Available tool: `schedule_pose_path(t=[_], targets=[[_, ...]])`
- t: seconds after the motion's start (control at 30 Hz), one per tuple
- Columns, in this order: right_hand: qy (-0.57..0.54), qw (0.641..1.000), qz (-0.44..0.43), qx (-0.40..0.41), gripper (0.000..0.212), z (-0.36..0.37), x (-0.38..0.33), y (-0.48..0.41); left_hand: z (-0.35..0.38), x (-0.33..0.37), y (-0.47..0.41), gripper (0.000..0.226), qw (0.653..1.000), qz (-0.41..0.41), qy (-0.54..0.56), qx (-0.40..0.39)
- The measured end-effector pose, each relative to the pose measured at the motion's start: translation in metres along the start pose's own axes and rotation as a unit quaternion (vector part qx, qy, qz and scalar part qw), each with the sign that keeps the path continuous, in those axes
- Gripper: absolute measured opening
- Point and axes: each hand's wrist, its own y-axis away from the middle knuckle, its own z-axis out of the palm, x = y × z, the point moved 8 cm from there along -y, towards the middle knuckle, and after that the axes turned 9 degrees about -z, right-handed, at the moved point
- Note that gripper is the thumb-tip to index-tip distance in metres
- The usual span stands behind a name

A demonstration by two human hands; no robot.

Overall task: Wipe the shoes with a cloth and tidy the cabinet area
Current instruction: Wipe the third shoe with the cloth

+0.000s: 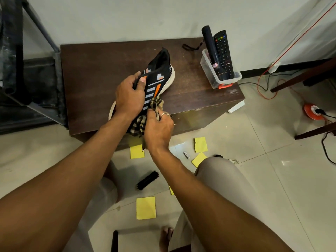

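Observation:
A black knit shoe (157, 77) with orange and grey stripes and a white sole lies on the dark wooden cabinet (94, 73), heel toward the wall. My left hand (129, 94) grips its upper by the collar, thumb hooked over the edge. My right hand (158, 127) pinches a checked brown cloth (156, 104) and holds it against the shoe's side near the toe. Part of the cloth hangs below my right hand over the cabinet's front edge. The shoe's toe is hidden behind my hands.
A clear plastic bin (219, 74) at the cabinet's right holds a remote (223, 50) and a black flashlight (211, 46). On the tiled floor lie yellow sticky notes (146, 207), a black brush (147, 180) and a small tube (186, 155). Cables and an orange reel (311, 110) are at right.

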Motion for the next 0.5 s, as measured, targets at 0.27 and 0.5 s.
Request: schedule_pose_path(t=[0.27,0.5], targets=[[0.032,0.990,-0.048,-0.127,0.021,-0.005,-0.008,0.027,0.000,0.000,0.000,0.037,1.000,0.001,0.001,-0.002],[0.038,0.997,-0.060,0.012,0.017,-0.056,-0.029,-0.068,0.002,-0.004,0.000,0.039,1.000,0.008,-0.001,-0.013]])
